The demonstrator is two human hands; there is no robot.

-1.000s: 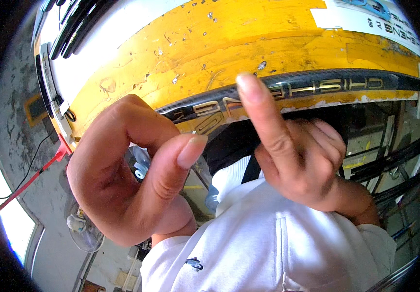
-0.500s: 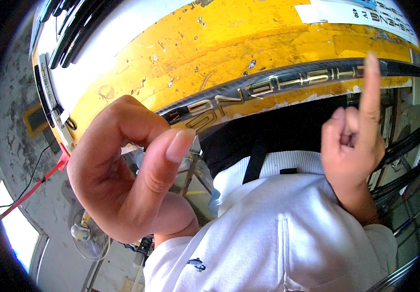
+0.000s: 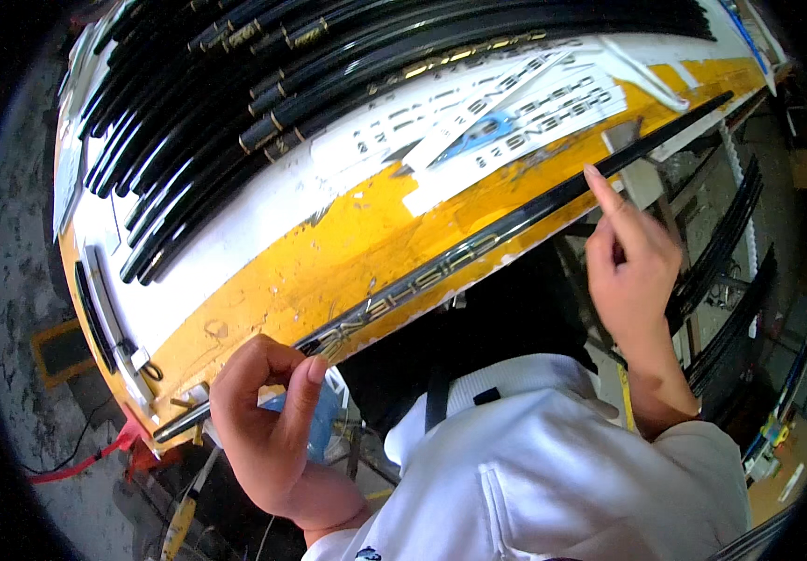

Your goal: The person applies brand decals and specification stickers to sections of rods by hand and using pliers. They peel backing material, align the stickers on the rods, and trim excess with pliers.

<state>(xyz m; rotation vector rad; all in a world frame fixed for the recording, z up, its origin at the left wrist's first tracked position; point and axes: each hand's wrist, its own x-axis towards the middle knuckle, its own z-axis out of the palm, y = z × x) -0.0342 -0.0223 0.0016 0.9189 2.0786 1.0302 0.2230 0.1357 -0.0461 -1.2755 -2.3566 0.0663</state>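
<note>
A long black rod (image 3: 539, 208) lies along the near edge of the yellow tabletop, sloping from lower left to upper right. Gold lettering (image 3: 422, 282) runs along it, and the letters look doubled, perhaps on clear film. My left hand (image 3: 268, 416) is closed in front of the rod near the left end of the lettering. Thumb and forefinger come together there; anything thin between them cannot be made out. My right hand (image 3: 635, 257) has its forefinger stretched out, the tip at the rod beyond the lettering. Its other fingers are curled, with nothing visible in them.
Many black rods (image 3: 263, 93) lie in rows at the back of the table (image 3: 235, 313). Printed white sheets (image 3: 515, 131) lie behind the rod in front of me. More dark rods (image 3: 716, 248) sit below the right edge. A red strap (image 3: 95, 458) hangs at the left corner.
The view has shifted, showing more of the table and rods. My left hand appears lower and farther from the camera. My right forefinger, formerly pointing straight up, now slants left onto the rod.
</note>
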